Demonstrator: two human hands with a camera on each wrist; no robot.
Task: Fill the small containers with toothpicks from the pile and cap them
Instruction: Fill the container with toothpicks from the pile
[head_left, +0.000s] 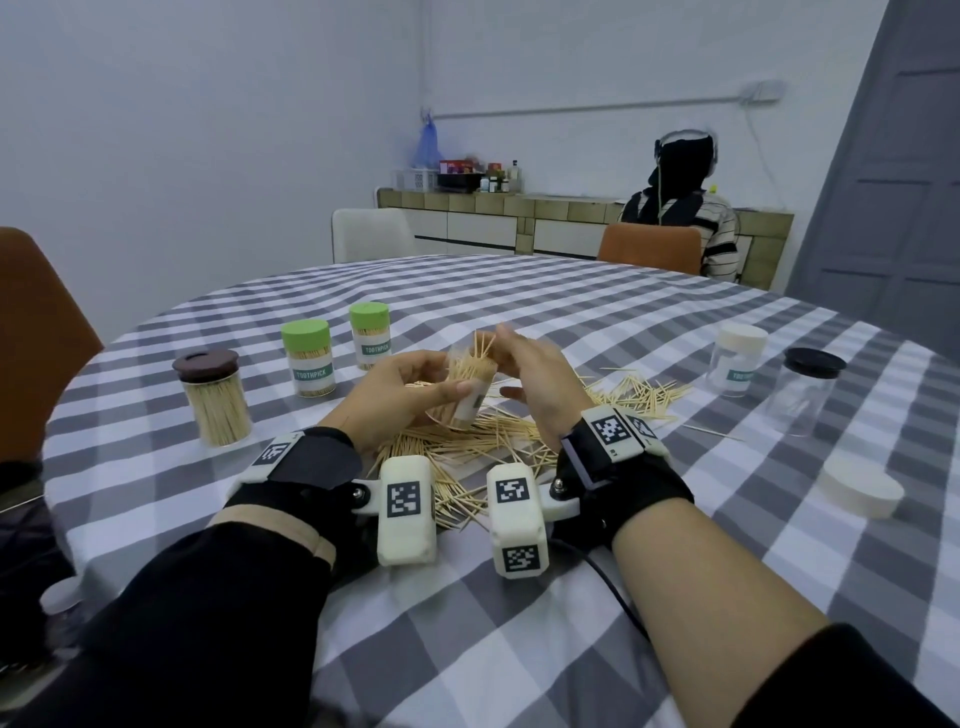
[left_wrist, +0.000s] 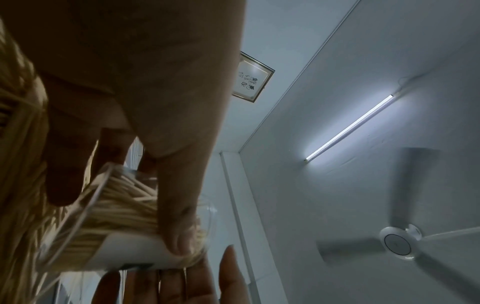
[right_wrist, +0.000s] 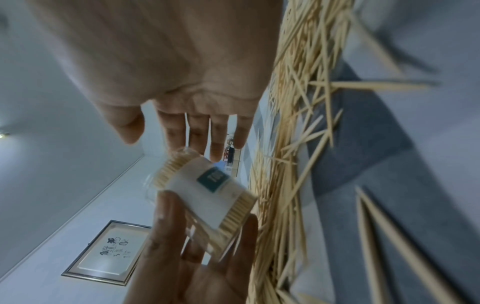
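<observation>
My left hand (head_left: 415, 387) grips a small clear container (head_left: 470, 402) with a white label, tilted and packed with toothpicks, just above the toothpick pile (head_left: 467, 452). In the left wrist view my left thumb (left_wrist: 179, 205) lies across the container (left_wrist: 124, 236). My right hand (head_left: 514, 358) is at the container's mouth, where several toothpicks (head_left: 480, 345) stick out. In the right wrist view my right hand's fingers (right_wrist: 202, 133) are straight and reach the top of the container (right_wrist: 207, 191), thumb apart, while the left hand (right_wrist: 194, 257) holds it from below.
To the left stand a filled brown-lidded jar (head_left: 215, 402) and two green-capped filled containers (head_left: 307, 358) (head_left: 370, 335). To the right are a white-capped empty container (head_left: 737, 358), a black-lidded clear jar (head_left: 805, 395) and a loose white cap (head_left: 860, 488). A person (head_left: 680, 218) sits across the checked table (head_left: 519, 623).
</observation>
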